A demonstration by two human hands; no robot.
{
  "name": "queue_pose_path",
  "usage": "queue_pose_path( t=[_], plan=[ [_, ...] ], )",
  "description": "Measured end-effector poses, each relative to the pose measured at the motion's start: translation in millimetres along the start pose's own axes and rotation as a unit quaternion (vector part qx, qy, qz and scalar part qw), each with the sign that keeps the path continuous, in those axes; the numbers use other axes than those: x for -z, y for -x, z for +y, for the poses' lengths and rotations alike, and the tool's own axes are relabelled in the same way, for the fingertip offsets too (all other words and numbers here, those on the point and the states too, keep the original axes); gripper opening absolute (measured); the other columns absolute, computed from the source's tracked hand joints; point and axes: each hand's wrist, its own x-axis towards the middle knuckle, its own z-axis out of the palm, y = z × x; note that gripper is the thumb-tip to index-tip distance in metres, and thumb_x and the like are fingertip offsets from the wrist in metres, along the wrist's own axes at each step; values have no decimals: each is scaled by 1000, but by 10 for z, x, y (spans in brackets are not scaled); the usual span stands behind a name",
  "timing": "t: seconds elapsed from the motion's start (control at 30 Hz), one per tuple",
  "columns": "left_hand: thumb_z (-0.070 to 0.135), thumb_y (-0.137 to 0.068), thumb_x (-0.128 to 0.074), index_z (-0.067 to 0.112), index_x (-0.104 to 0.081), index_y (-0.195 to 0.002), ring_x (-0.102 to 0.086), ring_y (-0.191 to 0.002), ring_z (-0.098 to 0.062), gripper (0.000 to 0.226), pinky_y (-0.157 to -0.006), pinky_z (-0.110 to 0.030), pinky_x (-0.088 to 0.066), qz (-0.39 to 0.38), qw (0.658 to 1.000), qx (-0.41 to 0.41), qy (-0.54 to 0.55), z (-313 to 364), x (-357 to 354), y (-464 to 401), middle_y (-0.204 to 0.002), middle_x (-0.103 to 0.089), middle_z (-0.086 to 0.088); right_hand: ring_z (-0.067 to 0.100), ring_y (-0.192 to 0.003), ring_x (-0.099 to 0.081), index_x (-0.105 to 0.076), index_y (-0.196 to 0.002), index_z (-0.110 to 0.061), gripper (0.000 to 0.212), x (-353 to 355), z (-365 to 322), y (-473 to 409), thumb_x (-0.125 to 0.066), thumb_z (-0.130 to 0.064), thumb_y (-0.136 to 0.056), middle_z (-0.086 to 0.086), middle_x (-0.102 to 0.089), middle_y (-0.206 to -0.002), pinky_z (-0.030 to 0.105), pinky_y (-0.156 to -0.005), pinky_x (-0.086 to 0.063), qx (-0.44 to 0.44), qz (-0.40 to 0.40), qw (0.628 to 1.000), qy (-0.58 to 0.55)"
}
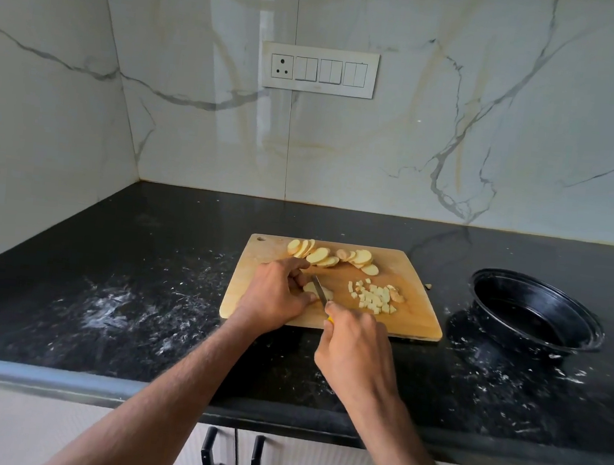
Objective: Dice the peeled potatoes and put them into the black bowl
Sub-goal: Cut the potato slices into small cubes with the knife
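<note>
Nearest the camera, two dark cabinet handles (230,459) stand upright under the front edge of the black speckled counter (132,289), at about 6 o'clock in the view. Both forearms reach over that edge toward the wooden cutting board (413,319), which lies flat on the counter near the middle of the view. The right hand (356,345) is curled around the yellow handle of a knife (319,294), at the board's near edge; the blade points away toward 11 o'clock and rests across a stack of potato slices (323,293). The left hand (276,297) sits at 9 o'clock from the blade, its fingers bent over that stack and pressing it down on the board, thumb on the near side. At 3 o'clock from the blade, just beside it, lies a small heap of diced potato (372,298), pale cubes touching one another on the board. Along the board's far edge, at 12 o'clock from the hands, a row of uncut round slices (333,256) leans overlapping. The black bowl (535,313) stands on the counter at 3 o'clock from the board, apart from it, tilted toward the camera, with no potato visible inside. White flecks are scattered on the counter around it and at 9 o'clock. Beyond, on the marble wall at 12 o'clock, is a white switch panel (318,70) with a socket.
</note>
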Motion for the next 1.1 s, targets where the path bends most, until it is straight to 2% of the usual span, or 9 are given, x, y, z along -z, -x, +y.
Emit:
queue_pose_path(
  t=[0.1, 0.3, 0.4, 0.5, 0.6, 0.7, 0.83, 0.97, 1.1],
  plan=[
    [22, -76, -83, 14, -63, -131, -58, -74, -5, 59, -75, -19, -47, -5, 1000, -9, -4, 1, 13, -6, -86, -68, 9, 12, -74, -69, -69, -118, -19, 24, -6, 9, -8, -61, -22, -95, 0, -74, -91, 26, -64, -60, 10, -4, 1000, -3],
    [18, -79, -81, 13, -67, -122, -61, -78, -15, 46, -79, -32, -52, -11, 1000, -22, -10, -2, 13, -20, -86, -69, 4, 9, -68, -63, -71, -119, -19, 25, 10, 58, -102, -62, -18, -95, -2, -75, -91, 11, -61, -47, 24, -9, 1000, -18],
    [16, -79, -80, 16, -65, -129, -61, -77, -12, 52, -79, -27, -52, -12, 1000, -22, -9, -20, -2, -29, -87, -68, 7, 9, -63, -61, -71, -113, -19, 21, -30, 31, -168, -63, -17, -94, -2, -72, -83, 19, -56, -52, 26, -9, 1000, -1],
    [14, -79, -78, 24, -70, -126, -56, -75, -5, 49, -77, -17, -48, -16, 999, -45, -23, -39, -8, -28, -91, -66, 8, 12, -67, -63, -69, -111, -18, 18, -41, -7, -212, -63, -19, -94, -1, -70, -83, 23, -60, -54, 37, -9, 999, 5],
    [18, -79, -73, 36, -73, -120, -60, -95, -15, 45, -92, -36, -50, -41, 996, -65, -47, -73, -37, -40, -104, -65, 5, 12, -67, -64, -70, -108, -18, 17, -33, -3, -180, -63, -16, -93, -1, -70, -82, 24, -60, -54, 44, -6, 999, 16],
    [23, -81, -70, 38, -72, -116, -58, -103, -16, 38, -97, -46, -47, -55, 995, -64, -62, -84, -50, -48, -107, -61, 8, 13, -65, -64, -70, -106, -18, 17, -15, 47, -66, -62, -14, -92, -1, -70, -79, 27, -58, -57, 39, -15, 999, 15],
    [25, -87, -69, 37, -67, -114, -54, -109, -15, 30, -101, -47, -43, -71, 991, -67, -95, -77, -46, -51, -110, -54, 12, 10, -67, -62, -69, -109, -19, 16, 89, 108, 114, -61, -18, -95, -4, -69, -81, 24, -58, -54, 42, -30, 999, 2],
    [24, -88, -70, 38, -68, -110, -54, -106, -12, 27, -99, -47, -45, -74, 991, -75, -87, -76, -45, -44, -108, -52, 16, 9, -65, -57, -69, -106, -23, 14, 203, 199, 249, -61, -23, -95, -8, -67, -80, 13, -55, -37, 44, -28, 999, -13],
    [21, -83, -71, 36, -65, -110, -56, -94, -10, 31, -92, -41, -50, -59, 994, -67, -57, -86, -51, -35, -102, -57, 16, 11, -75, -66, -73, -111, -24, 20, 308, 301, 310, -66, -24, -92, -9, -73, -87, 16, -61, -49, 11, -19, 999, -38]
  ],
)
